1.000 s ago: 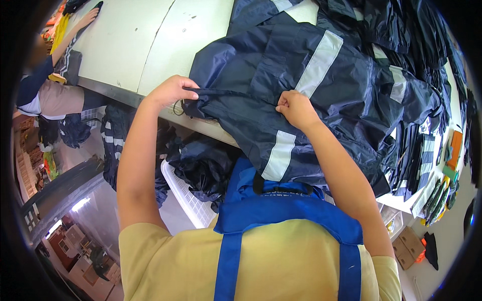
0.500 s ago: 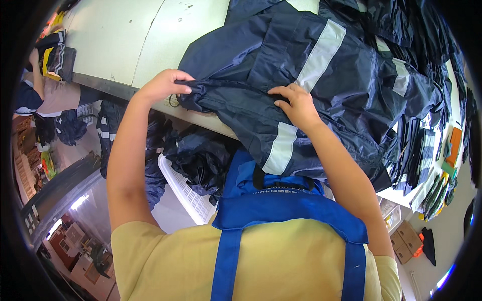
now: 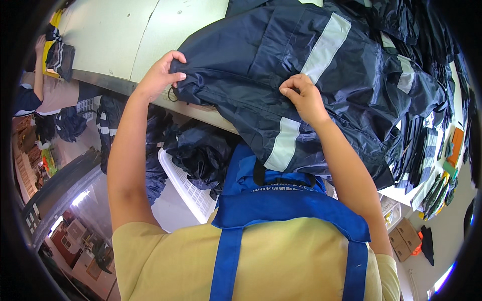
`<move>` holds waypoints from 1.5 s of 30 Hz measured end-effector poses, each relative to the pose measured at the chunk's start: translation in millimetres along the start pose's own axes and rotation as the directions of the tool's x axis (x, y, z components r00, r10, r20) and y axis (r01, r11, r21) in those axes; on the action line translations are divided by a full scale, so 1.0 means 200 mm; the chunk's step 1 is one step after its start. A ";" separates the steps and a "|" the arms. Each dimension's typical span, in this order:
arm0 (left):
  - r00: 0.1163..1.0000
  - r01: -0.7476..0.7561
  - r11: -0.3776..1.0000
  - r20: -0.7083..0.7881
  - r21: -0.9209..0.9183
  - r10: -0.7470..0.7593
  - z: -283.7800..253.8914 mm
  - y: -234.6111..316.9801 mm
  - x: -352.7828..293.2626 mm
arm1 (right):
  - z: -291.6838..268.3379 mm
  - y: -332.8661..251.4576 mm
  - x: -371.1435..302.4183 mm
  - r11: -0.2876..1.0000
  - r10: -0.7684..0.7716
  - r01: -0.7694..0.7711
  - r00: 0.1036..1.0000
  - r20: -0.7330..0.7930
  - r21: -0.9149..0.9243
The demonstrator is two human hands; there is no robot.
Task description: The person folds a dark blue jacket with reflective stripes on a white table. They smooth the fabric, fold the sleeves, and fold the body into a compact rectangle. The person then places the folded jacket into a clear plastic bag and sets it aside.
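A dark navy rain jacket (image 3: 236,57) of thin shiny fabric, with silver reflective bands, lies spread over the pale worktable (image 3: 108,37) and hangs over its near edge. My left hand (image 3: 161,78) grips its left end, thumb and fingers curled around the gathered cloth. A small dark cord loop (image 3: 171,94) sticks out just below that hand. On the middle of the jacket, between two reflective bands, my right hand (image 3: 304,95) pinches the fabric with thumb and forefinger together. Any fold held inside that pinch is mostly hidden.
Dark garments (image 3: 416,25) are heaped at the far right, beside folded striped ones (image 3: 419,155). Below the table edge, a white plastic basket (image 3: 183,185) stands by bundled dark cloth (image 3: 201,160). At far left, another person's arm (image 3: 38,70) reaches to yellow and dark garments (image 3: 60,60).
My left hand has shifted slightly up and left, its thumb and forefinger wider apart. My right hand has moved a little right, its fingers drawn into a pinch. The cloth between them lies flatter.
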State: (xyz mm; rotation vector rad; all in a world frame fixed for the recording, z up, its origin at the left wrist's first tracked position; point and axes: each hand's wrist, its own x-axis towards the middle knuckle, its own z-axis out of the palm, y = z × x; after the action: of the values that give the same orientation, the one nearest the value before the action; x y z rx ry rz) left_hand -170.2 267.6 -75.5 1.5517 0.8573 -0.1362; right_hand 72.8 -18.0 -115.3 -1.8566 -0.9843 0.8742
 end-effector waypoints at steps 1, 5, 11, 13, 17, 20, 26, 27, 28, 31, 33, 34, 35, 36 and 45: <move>1.000 -0.012 1.000 -0.011 -0.020 0.012 0.01 0.00 0.00 | -0.02 0.00 0.00 1.000 0.004 -0.004 1.000 0.023 -0.010; 0.999 0.027 0.999 -0.031 0.024 -0.026 0.01 -0.03 0.01 | -0.09 0.00 0.02 0.999 0.036 -0.031 0.992 0.118 -0.038; 0.903 0.107 0.492 -0.292 0.864 0.316 0.22 0.08 -0.02 | -0.12 -0.14 0.02 0.995 -0.089 0.080 0.983 0.160 0.057; 0.750 0.016 0.312 -0.218 0.950 0.625 0.40 0.20 -0.05 | -0.09 -0.18 0.03 0.986 -0.055 0.018 0.973 0.223 0.164; 0.799 -0.446 0.552 0.035 0.705 0.600 0.85 0.25 0.03 | -0.06 -0.13 0.11 0.915 0.090 -0.213 0.936 0.340 0.343; 0.866 -0.407 0.664 0.035 0.627 0.498 0.92 0.15 0.11 | -0.10 -0.11 0.15 0.939 0.181 -0.269 0.918 0.353 0.216; 0.914 -0.325 0.673 0.038 0.664 0.404 0.93 0.14 0.12 | -0.33 -0.01 0.14 0.946 0.085 -0.054 0.993 0.083 -0.319; 0.912 -0.319 0.673 0.024 0.668 0.409 0.93 0.13 0.12 | -0.42 -0.02 0.11 0.978 0.069 -0.065 0.997 0.014 -0.196; 0.945 -0.282 0.686 0.070 0.671 0.320 0.92 0.16 0.12 | -0.50 -0.10 0.07 0.995 0.101 -0.100 0.994 0.034 -0.016; 0.825 -0.434 0.662 -0.025 0.611 0.565 0.82 0.16 0.17 | -0.79 -0.29 -0.15 0.896 0.405 -0.429 0.690 0.599 -0.112; 0.668 -0.246 0.594 -0.310 0.766 0.677 0.64 0.27 0.24 | -0.98 -0.09 -0.30 0.893 0.428 -0.447 0.805 0.411 -0.055; 0.593 -0.002 0.613 -0.492 0.790 0.637 0.50 0.14 0.33 | -1.11 -0.01 -0.35 0.932 0.353 -0.358 0.932 0.087 0.056; 0.471 0.246 0.622 -0.652 0.744 0.594 0.36 0.01 0.41 | -1.24 0.09 -0.37 0.966 0.252 -0.227 0.935 -0.249 0.126; 0.582 0.258 0.797 -0.746 0.546 0.322 0.25 0.00 0.46 | -1.35 0.25 -0.39 0.952 0.261 -0.306 0.802 -0.537 0.006; 0.865 -0.420 0.854 -0.419 -0.307 0.275 0.21 0.43 0.02 | -1.40 0.38 -0.33 0.837 0.471 -0.317 0.833 -0.292 0.446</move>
State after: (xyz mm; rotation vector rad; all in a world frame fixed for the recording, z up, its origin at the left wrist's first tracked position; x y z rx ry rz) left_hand -100.7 238.0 -16.4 1.3403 0.8030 0.5809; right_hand 301.9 -198.6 -57.3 -1.8177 -0.1468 0.8160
